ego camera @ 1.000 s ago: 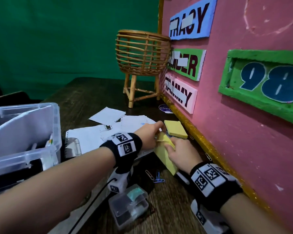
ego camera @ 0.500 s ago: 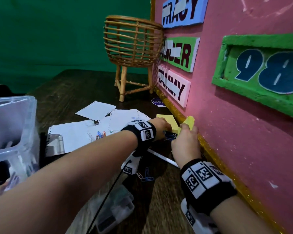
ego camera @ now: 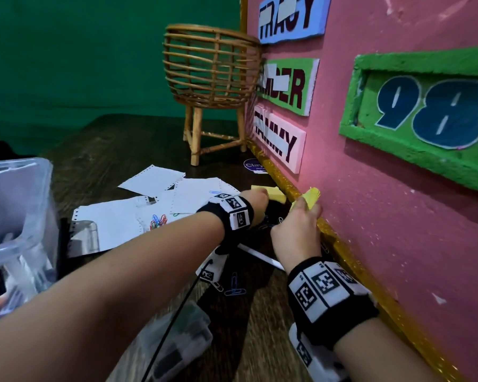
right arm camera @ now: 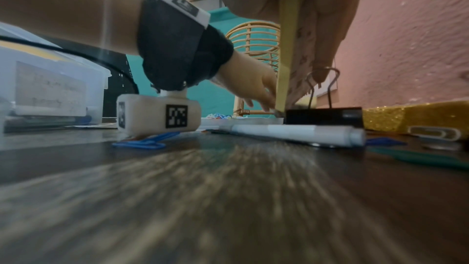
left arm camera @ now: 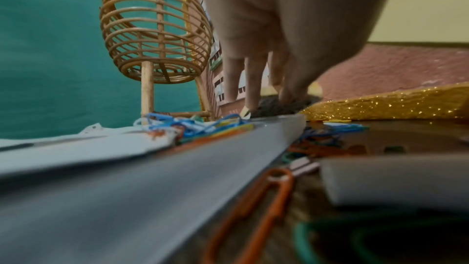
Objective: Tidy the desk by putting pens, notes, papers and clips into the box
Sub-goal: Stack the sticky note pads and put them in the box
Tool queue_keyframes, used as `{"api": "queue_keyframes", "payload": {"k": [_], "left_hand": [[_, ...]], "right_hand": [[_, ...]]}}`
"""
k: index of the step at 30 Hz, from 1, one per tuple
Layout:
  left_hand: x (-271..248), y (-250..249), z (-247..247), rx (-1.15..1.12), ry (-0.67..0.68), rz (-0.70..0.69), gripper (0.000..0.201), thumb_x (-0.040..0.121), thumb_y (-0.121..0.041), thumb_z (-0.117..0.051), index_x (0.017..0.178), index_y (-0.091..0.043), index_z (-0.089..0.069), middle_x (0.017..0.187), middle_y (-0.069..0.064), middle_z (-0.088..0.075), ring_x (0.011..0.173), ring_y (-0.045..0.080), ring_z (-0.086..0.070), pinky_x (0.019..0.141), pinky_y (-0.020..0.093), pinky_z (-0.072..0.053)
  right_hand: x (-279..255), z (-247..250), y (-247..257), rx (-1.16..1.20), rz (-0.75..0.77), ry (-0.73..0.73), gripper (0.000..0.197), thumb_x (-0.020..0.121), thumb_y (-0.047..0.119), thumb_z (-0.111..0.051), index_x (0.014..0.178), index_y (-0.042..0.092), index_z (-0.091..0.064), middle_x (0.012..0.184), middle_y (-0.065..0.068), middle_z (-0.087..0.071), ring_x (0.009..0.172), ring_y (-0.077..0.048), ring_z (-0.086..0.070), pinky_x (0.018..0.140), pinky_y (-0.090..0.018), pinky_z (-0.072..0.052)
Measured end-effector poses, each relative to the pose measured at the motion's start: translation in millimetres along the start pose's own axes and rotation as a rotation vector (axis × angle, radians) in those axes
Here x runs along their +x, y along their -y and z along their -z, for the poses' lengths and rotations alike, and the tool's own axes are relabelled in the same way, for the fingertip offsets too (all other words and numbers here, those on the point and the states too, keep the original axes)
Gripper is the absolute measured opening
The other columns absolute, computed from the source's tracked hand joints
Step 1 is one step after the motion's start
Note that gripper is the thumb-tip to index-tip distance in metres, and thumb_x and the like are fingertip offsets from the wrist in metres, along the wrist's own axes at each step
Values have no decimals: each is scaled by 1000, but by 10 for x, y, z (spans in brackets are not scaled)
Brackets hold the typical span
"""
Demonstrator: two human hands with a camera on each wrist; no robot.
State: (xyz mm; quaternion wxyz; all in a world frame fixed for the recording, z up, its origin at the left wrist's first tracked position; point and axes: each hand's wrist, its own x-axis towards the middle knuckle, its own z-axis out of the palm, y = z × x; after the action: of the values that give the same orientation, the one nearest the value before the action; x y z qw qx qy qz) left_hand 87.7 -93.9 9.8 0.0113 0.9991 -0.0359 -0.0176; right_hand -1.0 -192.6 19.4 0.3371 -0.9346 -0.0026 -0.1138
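My right hand (ego camera: 301,216) grips a yellow sticky-note pad (ego camera: 311,197), held upright against the pink board; the right wrist view shows the held pad (right arm camera: 288,47) edge-on. My left hand (ego camera: 255,199) reaches a second yellow pad (ego camera: 272,193) lying flat on the desk, and its fingers (left arm camera: 250,87) and thumb come down on either side of the pad's near edge. White papers (ego camera: 116,224) lie to the left with a heap of coloured paper clips (ego camera: 158,220) on them. A white pen (right arm camera: 291,132) and a black binder clip (right arm camera: 323,115) lie under my hands. The clear plastic box (ego camera: 20,194) stands far left.
A wicker basket on legs (ego camera: 210,70) stands at the back by the pink board (ego camera: 384,216), which walls off the right side. Loose clips (ego camera: 233,288) lie near my wrists. A small clear case (ego camera: 177,346) sits at the front of the dark wooden desk (ego camera: 122,139).
Both hands have moved further from me along the board. The right hand has lifted its yellow pad upright against the wall, and the left hand has reached the flat pad.
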Motion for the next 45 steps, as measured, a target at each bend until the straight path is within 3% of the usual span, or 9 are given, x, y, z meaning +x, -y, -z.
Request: {"api": "queue_keyframes", "payload": {"k": [3, 7, 17, 25, 30, 34, 37, 39, 45], "left_hand": [[-132, 74, 227, -21, -175, 14, 39, 89, -15, -55, 127, -5, -52, 131, 9, -51, 117, 28, -54, 94, 37, -47], [-285, 177, 359, 111, -381, 2, 32, 93, -7, -45, 124, -8, -40, 121, 9, -58, 109, 28, -59, 71, 36, -44], [-515, 422, 594, 211, -440, -23, 31, 96, -16, -41, 126, -14, -51, 130, 12, -42, 125, 30, -34, 100, 44, -35], [-1136, 558, 918, -104, -511, 17, 26, 98, -15, -39, 124, -13, -42, 124, 12, -49, 105, 32, -55, 80, 40, -46], [-1771, 715, 1083, -354, -692, 43, 24, 98, -17, -40, 112, -3, -54, 108, 19, -64, 88, 32, -61, 66, 29, -45], [-2272, 903, 1006, -337, -842, -6, 20, 95, -14, -46, 105, -1, -59, 93, 15, -66, 67, 22, -53, 64, 25, -44], [-2586, 1007, 835, -226, -902, -95, 17, 94, -12, -50, 98, 1, -61, 88, 14, -66, 69, 22, -58, 64, 18, -35], [-2788, 1066, 690, -165, -875, -149, 20, 92, -14, -49, 94, 3, -61, 84, 16, -65, 64, 14, -53, 65, 16, -34], [-3354, 1318, 312, -60, -644, -253, 35, 92, -30, -41, 92, -2, -61, 82, 10, -67, 68, 13, -60, 68, 20, -40]], "right_hand": [[-9, 6, 5, 6, 9, -12, 60, 86, 1, -51, 141, 5, -27, 142, -18, -25, 113, -30, -53, 88, -30, -46], [-22, 9, 7, 18, 22, -35, 58, 85, -1, -51, 139, 6, -30, 140, -17, -27, 112, -31, -53, 88, -31, -45], [-66, 67, 17, 160, 86, -49, 80, 83, -4, -52, 147, 22, -12, 134, -17, -42, 113, -31, -52, 81, -30, -41], [-123, 229, 94, 204, 68, -37, 53, 92, 2, -41, 143, 1, -26, 141, -20, -39, 128, -33, -40, 103, -34, -35], [-270, 360, 198, 582, -93, 183, 26, 95, 10, -42, 112, 1, -59, 102, -13, -63, 97, -32, -61, 84, -38, -48], [-529, 411, 354, 862, -248, 364, 24, 97, 5, -39, 77, 1, -52, 71, -8, -58, 51, -17, -62, 55, -30, -48], [-709, 397, 437, 919, -346, 476, 11, 97, 6, -38, 100, 3, -47, 78, -13, -59, 64, -23, -61, 64, -40, -49], [-840, 365, 485, 919, -364, 530, 11, 97, 5, -36, 94, 8, -47, 77, -12, -57, 67, -22, -57, 66, -40, -48], [-1098, 247, 525, 864, -279, 552, 34, 95, 1, -35, 126, 6, -47, 106, -21, -60, 74, -21, -55, 72, -41, -49]]}}
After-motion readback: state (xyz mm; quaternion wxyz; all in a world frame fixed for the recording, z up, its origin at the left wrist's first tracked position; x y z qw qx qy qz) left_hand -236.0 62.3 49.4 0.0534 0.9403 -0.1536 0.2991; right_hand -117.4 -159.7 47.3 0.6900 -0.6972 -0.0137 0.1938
